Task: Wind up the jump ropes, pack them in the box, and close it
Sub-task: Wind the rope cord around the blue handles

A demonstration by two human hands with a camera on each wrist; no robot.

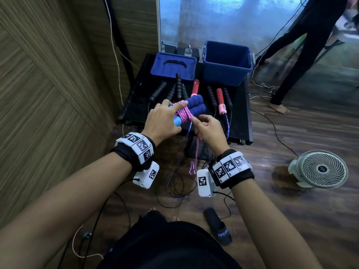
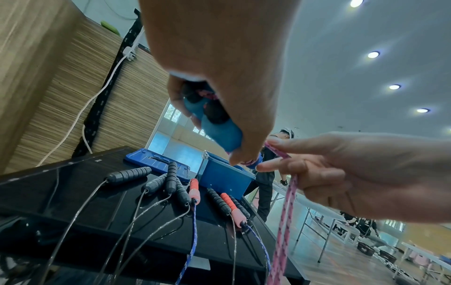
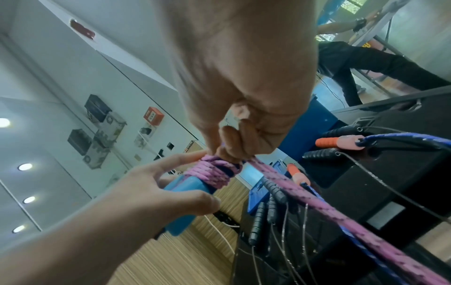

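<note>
Pink cord [image 1: 184, 113] is going round the pair of blue handles [image 1: 196, 105] that we hold side by side above the near edge of the black table [image 1: 134, 105], so we judge ourselves mid-wind on the first rope. Several turns already sit on the handles, while a long tail of the cord drops toward six o'clock and loops on the floor.

Our left hand [image 1: 165, 121] comes in from eight o'clock, fingers curled round the handles' light blue ends, forefinger laid across the turns to pin them. Our right hand [image 1: 208, 130] sits at four o'clock of the bundle, thumb and forefinger pinching the cord just below the wrap, the other fingers loosely bent.

The next move, as we judge it, calls for carrying that pinched cord over and round the handles again under steady tension, feeding slack up from the floor, with the left forefinger lifting only to let each new turn seat.

The other ropes [image 1: 211, 96] lie unwound on the table at twelve o'clock. Beyond them stands the open blue box [image 1: 226, 74], its lid [image 1: 172, 65] flat beside it at eleven o'clock.
</note>
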